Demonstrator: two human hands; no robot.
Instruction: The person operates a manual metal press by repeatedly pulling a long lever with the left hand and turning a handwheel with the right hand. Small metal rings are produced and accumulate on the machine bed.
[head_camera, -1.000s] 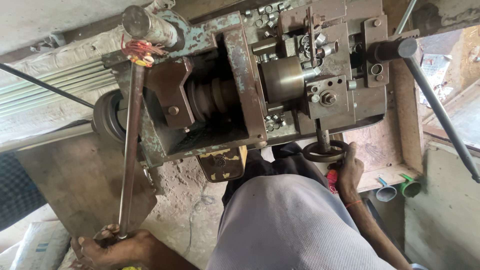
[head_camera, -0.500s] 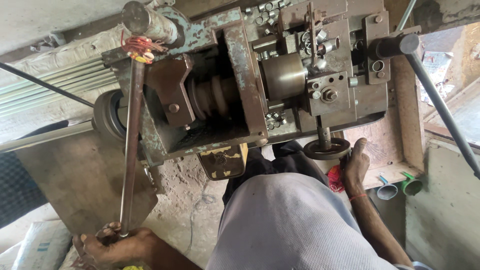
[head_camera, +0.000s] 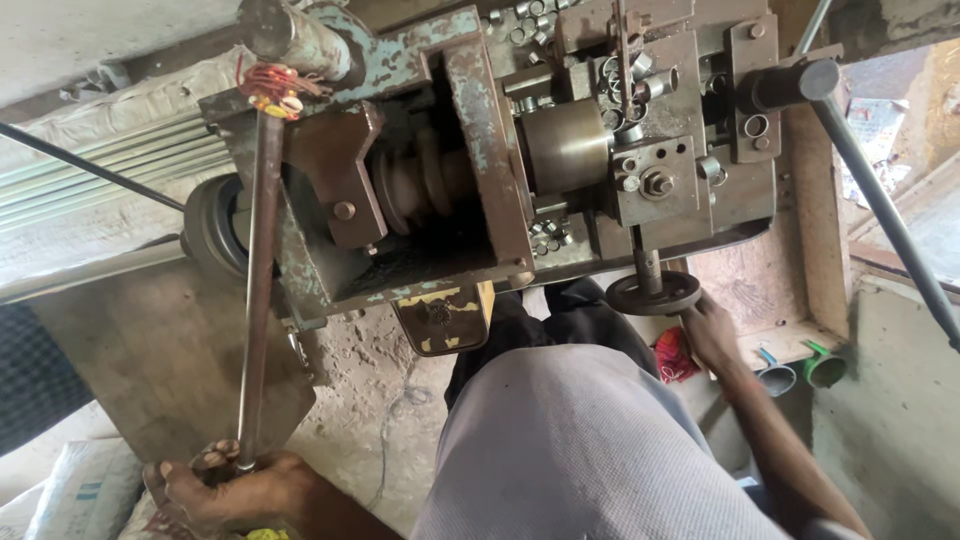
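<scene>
A worn metal lathe-type machine (head_camera: 500, 170) fills the upper middle of the head view. My left hand (head_camera: 235, 488) grips the lower end of a long steel lever rod (head_camera: 258, 290) that runs up to the machine's top left, where red thread is tied. My right hand (head_camera: 712, 332) rests against the rim of a small round handwheel (head_camera: 653, 294) under the machine's right side, fingers curled on it. Several small metal rings (head_camera: 640, 85) lie on the machine's top right. My grey-clothed lap (head_camera: 560, 450) sits between the two arms.
A dark belt (head_camera: 90, 165) and pulley (head_camera: 215, 225) are at the left. A black pipe (head_camera: 880, 200) slants down the right edge. Two funnel-shaped cups (head_camera: 800, 372) and a red cloth (head_camera: 675, 355) sit low at the right. A white sack (head_camera: 70, 495) lies bottom left.
My right hand has shifted slightly on the handwheel. My left hand stays on the lever rod, which has barely moved.
</scene>
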